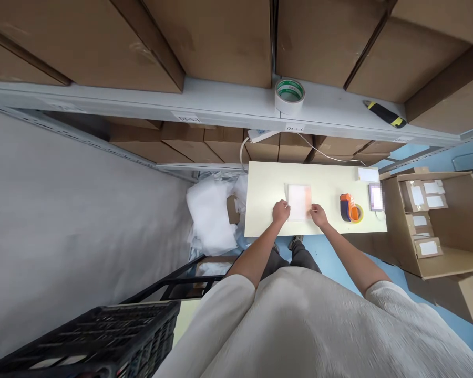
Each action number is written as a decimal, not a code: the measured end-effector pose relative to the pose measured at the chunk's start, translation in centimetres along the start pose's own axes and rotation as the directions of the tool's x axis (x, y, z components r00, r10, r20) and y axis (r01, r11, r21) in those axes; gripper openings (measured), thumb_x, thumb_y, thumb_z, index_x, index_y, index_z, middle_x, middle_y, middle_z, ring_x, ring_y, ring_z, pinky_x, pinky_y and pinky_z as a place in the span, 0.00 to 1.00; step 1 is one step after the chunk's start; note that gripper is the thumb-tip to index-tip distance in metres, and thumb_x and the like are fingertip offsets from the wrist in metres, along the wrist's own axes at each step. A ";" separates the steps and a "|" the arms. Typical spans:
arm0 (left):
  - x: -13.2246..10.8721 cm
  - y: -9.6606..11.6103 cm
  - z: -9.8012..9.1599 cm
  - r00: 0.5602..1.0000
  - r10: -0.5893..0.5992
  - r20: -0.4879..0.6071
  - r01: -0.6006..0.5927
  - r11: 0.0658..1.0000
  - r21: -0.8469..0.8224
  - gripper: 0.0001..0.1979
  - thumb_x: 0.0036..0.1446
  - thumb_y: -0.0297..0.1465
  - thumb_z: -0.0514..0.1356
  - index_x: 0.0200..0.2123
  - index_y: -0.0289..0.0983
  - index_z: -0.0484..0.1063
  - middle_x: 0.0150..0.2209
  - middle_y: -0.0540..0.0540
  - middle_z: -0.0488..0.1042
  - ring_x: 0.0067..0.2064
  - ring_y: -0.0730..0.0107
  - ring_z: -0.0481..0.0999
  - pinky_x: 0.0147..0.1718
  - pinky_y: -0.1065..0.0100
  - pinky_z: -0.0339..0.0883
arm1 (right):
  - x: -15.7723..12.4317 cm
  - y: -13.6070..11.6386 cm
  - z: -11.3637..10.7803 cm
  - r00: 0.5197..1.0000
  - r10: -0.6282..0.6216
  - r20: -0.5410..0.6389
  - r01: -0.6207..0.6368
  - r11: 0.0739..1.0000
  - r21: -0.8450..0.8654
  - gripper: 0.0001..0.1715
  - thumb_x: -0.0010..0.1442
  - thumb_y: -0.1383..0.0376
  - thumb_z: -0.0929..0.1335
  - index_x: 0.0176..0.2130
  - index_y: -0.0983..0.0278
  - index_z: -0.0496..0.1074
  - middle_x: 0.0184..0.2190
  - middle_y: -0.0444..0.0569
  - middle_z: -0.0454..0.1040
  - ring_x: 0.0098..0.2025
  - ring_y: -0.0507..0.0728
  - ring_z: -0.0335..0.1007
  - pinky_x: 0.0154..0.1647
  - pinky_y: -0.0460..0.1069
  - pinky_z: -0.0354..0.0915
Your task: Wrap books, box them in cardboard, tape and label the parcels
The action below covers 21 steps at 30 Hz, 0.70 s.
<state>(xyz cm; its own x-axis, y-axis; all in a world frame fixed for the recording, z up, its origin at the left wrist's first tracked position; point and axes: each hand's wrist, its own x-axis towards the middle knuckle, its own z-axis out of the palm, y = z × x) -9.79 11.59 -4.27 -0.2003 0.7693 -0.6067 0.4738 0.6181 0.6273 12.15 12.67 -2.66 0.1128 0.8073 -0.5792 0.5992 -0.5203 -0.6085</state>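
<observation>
Here's the left hand (281, 211) and the right hand (319, 215), fingers pinched nearly closed on opposite edges of a flat pale packet (298, 202), mid-surface (264, 181)! Over right, an open carton (455, 226) holds small, white-labelled boxes (409, 195); black crate (142, 331) lower left.

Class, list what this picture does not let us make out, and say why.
In the head view:
1) Whether the pale packet holds anything: its whitish surface hides it.
2) The face of the purple-edged item: blurred into blocks.
3) The rest of the black crate: cut off by the bottom edge.
4) Writing on the white labels: too small.
</observation>
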 end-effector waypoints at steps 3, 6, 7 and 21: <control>-0.2 -0.1 0.0 0.999 0.045 0.002 -0.045 0.999 0.012 0.13 0.68 0.28 0.61 0.54 0.39 0.76 0.58 0.39 0.81 0.57 0.60 0.81 0.57 0.62 0.72 | -0.2 0.0 0.7 1.000 -0.025 -0.019 0.025 0.999 0.022 0.29 0.57 0.59 0.68 0.58 0.60 0.72 0.57 0.56 0.77 0.55 0.62 0.78 0.58 0.56 0.74; -0.5 -0.5 -0.8 0.997 0.073 0.001 -0.073 0.997 0.025 0.16 0.67 0.26 0.60 0.56 0.38 0.75 0.60 0.37 0.78 0.57 0.58 0.81 0.57 0.61 0.72 | -0.3 -0.5 1.8 0.998 -0.067 -0.007 0.067 0.996 0.063 0.29 0.55 0.57 0.69 0.56 0.60 0.74 0.57 0.56 0.78 0.53 0.62 0.78 0.57 0.57 0.74; -0.5 -0.7 -1.2 0.997 0.081 -0.006 -0.080 0.996 0.027 0.17 0.66 0.26 0.59 0.57 0.38 0.75 0.60 0.36 0.78 0.58 0.57 0.81 0.58 0.60 0.72 | -0.2 -0.7 2.3 0.997 -0.076 -0.001 0.076 0.993 0.085 0.29 0.55 0.57 0.70 0.56 0.60 0.75 0.57 0.56 0.78 0.53 0.62 0.78 0.58 0.58 0.74; 2.9 -4.7 -10.8 0.977 0.100 -0.190 -0.112 0.992 -0.055 0.30 0.58 0.24 0.64 0.65 0.35 0.72 0.67 0.33 0.74 0.70 0.47 0.72 0.72 0.54 0.62 | 3.3 -8.6 11.6 0.962 -0.234 0.142 0.204 0.958 0.200 0.28 0.56 0.55 0.72 0.55 0.57 0.79 0.61 0.53 0.79 0.60 0.64 0.76 0.64 0.62 0.72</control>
<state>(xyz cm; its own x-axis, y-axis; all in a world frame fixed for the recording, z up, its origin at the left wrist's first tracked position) -21.82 12.67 -3.71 -0.3116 0.8437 -0.4372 0.4455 0.5361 0.7170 -1.82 16.61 -5.64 -0.1441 0.8589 -0.4915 0.4388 -0.3897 -0.8096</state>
